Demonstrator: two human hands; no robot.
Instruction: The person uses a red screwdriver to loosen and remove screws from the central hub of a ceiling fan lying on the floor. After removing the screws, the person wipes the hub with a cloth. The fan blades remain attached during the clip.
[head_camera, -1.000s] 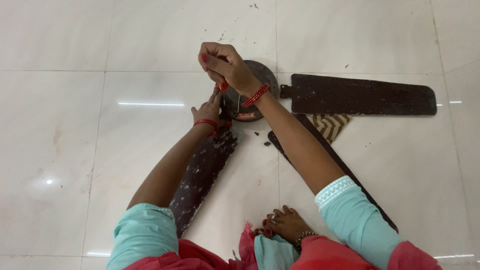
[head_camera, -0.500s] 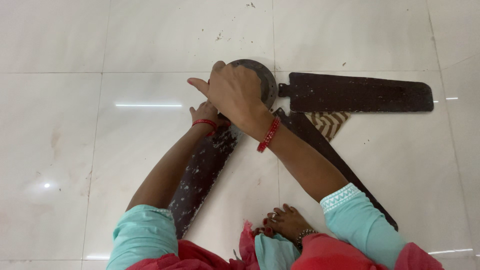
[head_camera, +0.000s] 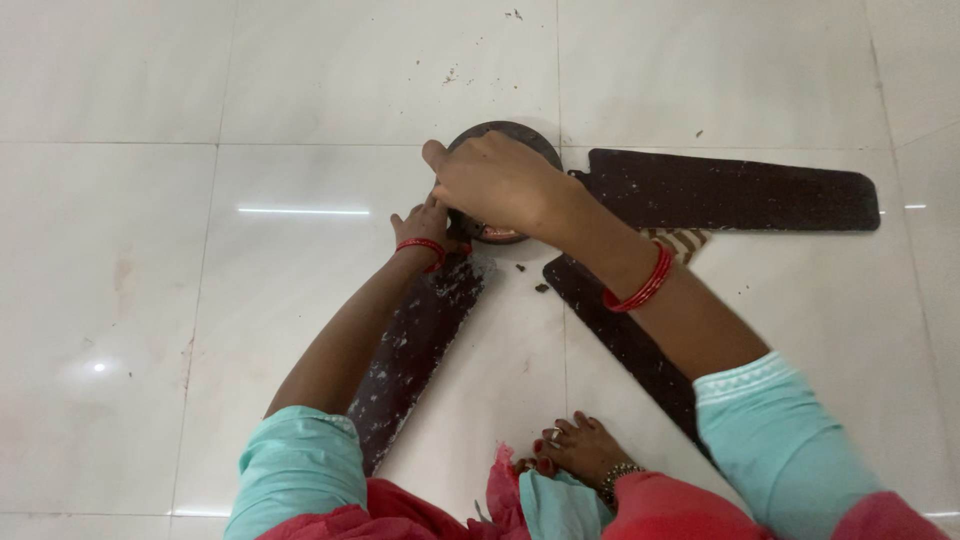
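Note:
A dark brown ceiling fan lies flat on the white tiled floor (head_camera: 200, 300). Its round motor hub (head_camera: 520, 138) sits at the middle, with three dusty blades spreading out: one to the right (head_camera: 740, 190), one toward the lower left (head_camera: 415, 350), one toward the lower right (head_camera: 620, 335). My right hand (head_camera: 495, 180) rests on top of the hub, fingers curled over its left edge. My left hand (head_camera: 428, 225) touches the hub's lower left side where the lower-left blade joins; what its fingers hold is hidden. Both wrists wear red bangles.
My bare foot (head_camera: 580, 450) with an anklet rests on the floor between the two lower blades. A striped brown cloth (head_camera: 685, 243) peeks out under the right blade. Small dark crumbs of dirt (head_camera: 535, 285) lie on the tiles near the hub.
My right hand dropped from a raised pinching pose above the hub and now lies flat over it, reaching left. My left hand stays at the hub's lower left side.

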